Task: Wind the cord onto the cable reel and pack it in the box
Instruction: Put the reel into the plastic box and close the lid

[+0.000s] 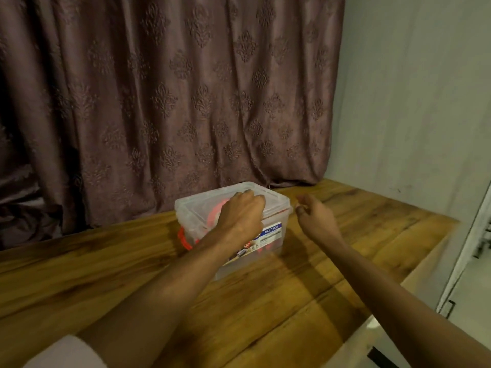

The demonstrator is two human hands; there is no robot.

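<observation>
Two forearms are in view, both bare from the wrist back to the frame edge. Left hand (pixel 243 211): no ring, watch, bracelet or glove visible on the back of the hand or at the wrist. Right hand (pixel 314 213): likewise unadorned, no wristwear, no glove; fingertips slightly blurred. Left sleeve (pixel 67 353): a pale, whitish short sleeve of plain fabric, no print or seam detail discernible, showing at the lower left corner above the elbow. No sleeve shows on the right arm within the frame.
</observation>
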